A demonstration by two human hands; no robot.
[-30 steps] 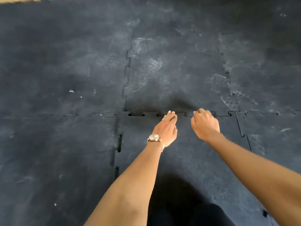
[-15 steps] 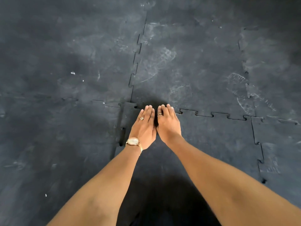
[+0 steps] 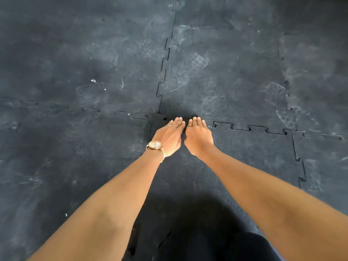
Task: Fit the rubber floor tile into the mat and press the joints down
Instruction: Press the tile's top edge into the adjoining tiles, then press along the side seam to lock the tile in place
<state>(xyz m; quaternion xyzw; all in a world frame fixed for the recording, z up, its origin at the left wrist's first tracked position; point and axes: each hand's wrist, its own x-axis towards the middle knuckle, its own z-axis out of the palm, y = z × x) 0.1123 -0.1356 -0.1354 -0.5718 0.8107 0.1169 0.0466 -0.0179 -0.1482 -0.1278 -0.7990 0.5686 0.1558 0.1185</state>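
I see my left hand [image 3: 170, 136] and right hand [image 3: 198, 137] side by side, fingers extended flat, gripping nothing, on the tile [image 3: 244, 153] at its far joint [image 3: 250, 128].

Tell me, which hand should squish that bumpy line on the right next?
Probably the right hand. It lies beside the unpressed far joint running rightward, while the left hand sits nearer the tile's left corner.

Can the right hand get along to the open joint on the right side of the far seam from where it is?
Probably yes. The right hand lies flat on the rubber tile beside the left hand, and the gapped joint runs rightward over bare mat, nothing between.
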